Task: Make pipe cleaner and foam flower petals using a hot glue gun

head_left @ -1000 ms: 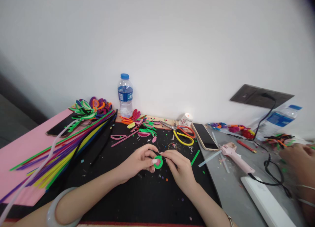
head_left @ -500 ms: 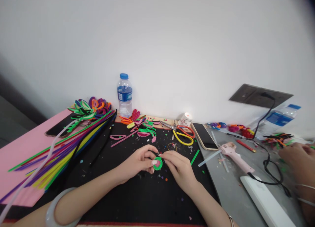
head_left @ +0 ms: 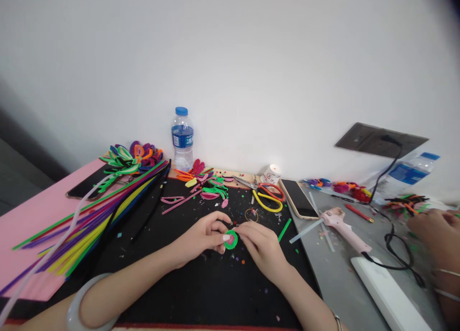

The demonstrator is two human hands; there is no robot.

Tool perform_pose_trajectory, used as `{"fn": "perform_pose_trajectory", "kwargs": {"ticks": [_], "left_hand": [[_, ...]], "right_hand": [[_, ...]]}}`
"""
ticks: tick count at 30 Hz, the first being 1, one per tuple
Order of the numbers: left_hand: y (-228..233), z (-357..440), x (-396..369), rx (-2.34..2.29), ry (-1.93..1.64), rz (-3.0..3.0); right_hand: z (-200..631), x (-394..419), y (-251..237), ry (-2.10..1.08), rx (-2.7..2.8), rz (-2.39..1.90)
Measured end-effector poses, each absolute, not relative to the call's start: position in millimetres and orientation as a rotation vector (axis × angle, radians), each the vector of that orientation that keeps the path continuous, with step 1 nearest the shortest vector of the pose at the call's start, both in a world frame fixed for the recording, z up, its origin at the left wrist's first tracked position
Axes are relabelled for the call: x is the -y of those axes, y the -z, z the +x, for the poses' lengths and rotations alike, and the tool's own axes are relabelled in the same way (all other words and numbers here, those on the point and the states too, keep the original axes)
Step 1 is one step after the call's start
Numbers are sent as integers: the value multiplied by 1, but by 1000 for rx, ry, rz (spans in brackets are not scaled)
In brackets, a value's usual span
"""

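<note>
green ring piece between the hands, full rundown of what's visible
The green ring piece is a small round loop of fuzzy bright green, pipe-cleaner-like material, with a pink centre filling most of it. It is held just above the black mat, face toward the camera. The left hand pinches its left edge, one pale-nailed fingertip lying against the rim; the right hand grips its upper right edge with its fingers. Its back and any loose end are hidden. Small coloured scraps dot the mat around it.

A water bottle (head_left: 182, 137) stands far by the wall; scissors (head_left: 265, 193), a phone (head_left: 299, 199) and a pink glue gun (head_left: 343, 230) (cord attached) lie right.
</note>
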State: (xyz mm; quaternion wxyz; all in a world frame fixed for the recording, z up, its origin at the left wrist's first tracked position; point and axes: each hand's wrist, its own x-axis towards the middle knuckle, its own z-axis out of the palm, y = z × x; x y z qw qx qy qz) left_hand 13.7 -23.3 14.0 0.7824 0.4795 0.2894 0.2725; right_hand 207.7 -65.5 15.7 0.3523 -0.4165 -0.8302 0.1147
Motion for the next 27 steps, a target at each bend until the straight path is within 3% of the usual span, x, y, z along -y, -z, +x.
{"fn": "perform_pose_trajectory", "kwargs": {"ticks": [10,27], "left_hand": [[-19,14,26,-654,-603,996],[-7,12,23,-599,-619,1047]], "right_hand": [[204,68,-12,-98,2171,-1055],[209,68,-22,-366,2224,-1110]]}}
